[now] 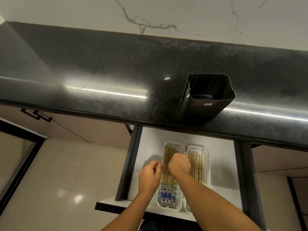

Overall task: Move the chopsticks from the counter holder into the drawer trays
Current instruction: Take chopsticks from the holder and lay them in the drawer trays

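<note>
Black holder [208, 104] stands on the table [100, 72], above the open drawer [221, 157]. Chopsticks [166, 165] lie in the left tray [173, 143] and right tray [208, 172]. Right hand [179, 165], fingers curled, rests on those in the left tray; left hand [149, 176] curls at its rim; I cannot tell whether either grips

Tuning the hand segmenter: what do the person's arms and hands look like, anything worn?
Both bare: left hand and right hand ungloved, forearms uncovered to the frame edge, no sleeve, watch or band visible. Rings cannot be checked.
</note>
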